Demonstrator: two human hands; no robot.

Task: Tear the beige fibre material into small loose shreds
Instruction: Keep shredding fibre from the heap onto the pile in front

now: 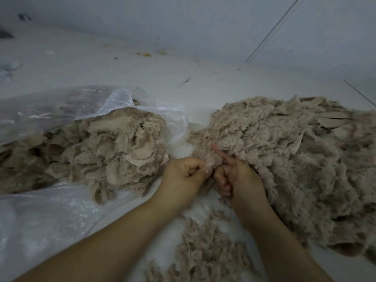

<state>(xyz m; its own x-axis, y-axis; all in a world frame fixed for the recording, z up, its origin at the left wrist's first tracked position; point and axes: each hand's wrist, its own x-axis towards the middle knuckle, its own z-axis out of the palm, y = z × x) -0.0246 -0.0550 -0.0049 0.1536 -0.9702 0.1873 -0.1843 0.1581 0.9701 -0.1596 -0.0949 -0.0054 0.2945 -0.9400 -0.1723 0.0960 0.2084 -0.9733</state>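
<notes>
A small clump of beige fibre sits between my two hands at the centre. My left hand pinches its left side with curled fingers and thumb. My right hand grips its right side, the index finger stretched out over the fibre. A big pile of loose beige shreds lies to the right, touching my right hand. A smaller heap of shreds lies in front, between my forearms.
A clear plastic bag lies open on the left with more beige fibre material spilling from it. The pale floor runs back to a wall, with small scraps near its base.
</notes>
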